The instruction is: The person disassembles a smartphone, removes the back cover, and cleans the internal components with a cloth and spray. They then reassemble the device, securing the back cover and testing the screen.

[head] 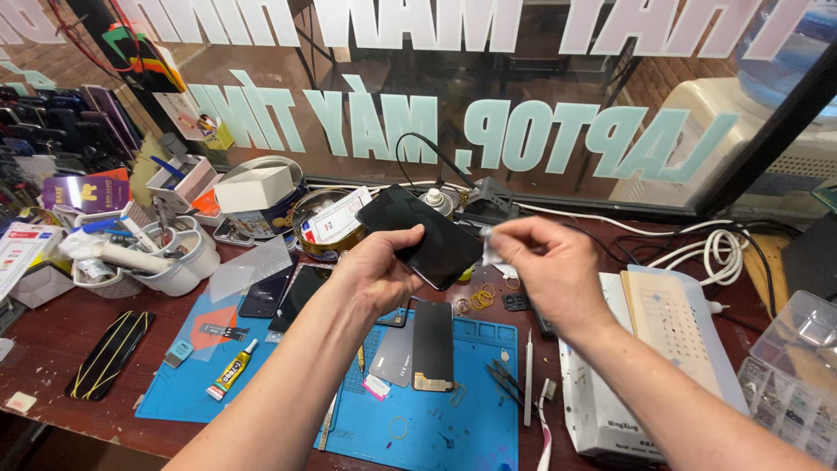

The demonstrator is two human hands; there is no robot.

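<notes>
Left hand (377,266) clamped on flat black glass phone panel (420,235), held tilted above blue silicone work mat (475,410) on bench. Right hand (547,266) pinched shut on small white wipe (491,253) at panel's edge. Advice: wipe lightly, support panel from beneath, keep fingers off the face.

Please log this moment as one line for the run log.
left hand: holds black phone | right hand: pinches small white wipe at phone edge | below: blue mat
</notes>
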